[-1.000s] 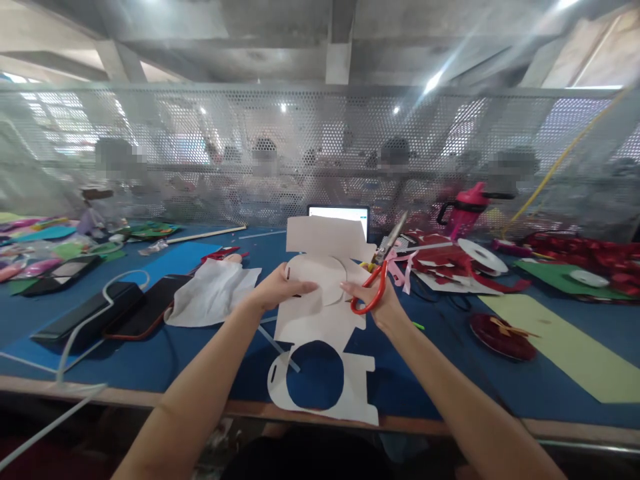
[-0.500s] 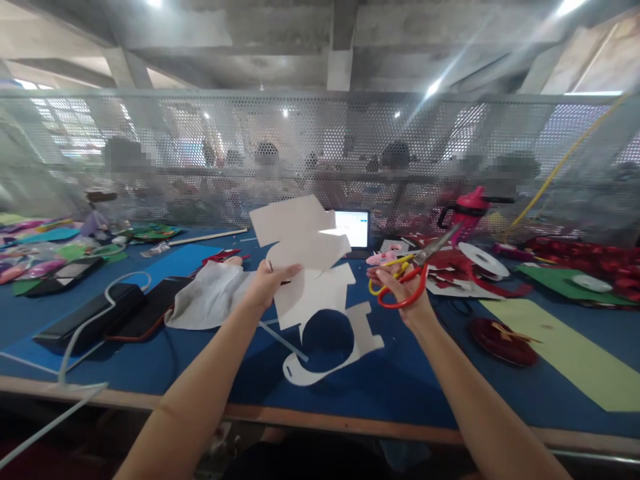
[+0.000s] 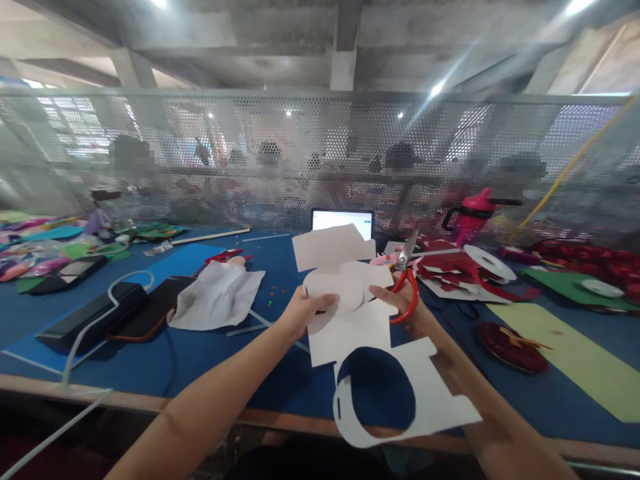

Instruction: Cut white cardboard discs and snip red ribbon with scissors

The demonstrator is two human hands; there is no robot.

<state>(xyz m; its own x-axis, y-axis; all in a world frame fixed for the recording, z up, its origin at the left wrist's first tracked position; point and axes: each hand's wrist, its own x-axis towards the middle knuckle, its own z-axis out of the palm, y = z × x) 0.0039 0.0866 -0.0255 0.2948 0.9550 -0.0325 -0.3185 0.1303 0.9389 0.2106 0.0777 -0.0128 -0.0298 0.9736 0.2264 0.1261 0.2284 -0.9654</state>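
Note:
My left hand (image 3: 302, 311) pinches a white sheet of card (image 3: 360, 327) in the air above the blue table (image 3: 125, 360). The sheet has stepped edges, a round flap near the top and a large round hole (image 3: 376, 390) in its lower part. My right hand (image 3: 406, 308) holds red-handled scissors (image 3: 404, 280), blades pointing up and away, right beside the sheet's right edge. The sheet's lower part hangs over my right forearm.
A white cloth (image 3: 217, 299), a phone (image 3: 150, 308) and a black box with a white cable (image 3: 93, 313) lie left. Red and white paper scraps (image 3: 460, 270), a pink bottle (image 3: 473, 210), a red dish (image 3: 513, 339) and yellow-green sheet (image 3: 570, 353) lie right. A lit screen (image 3: 343, 220) stands before a perforated partition with people behind.
The card sheet swung away to the left and back, and now hangs lower and further right. My right hand with the scissors moved off the sheet and has returned to its right edge.

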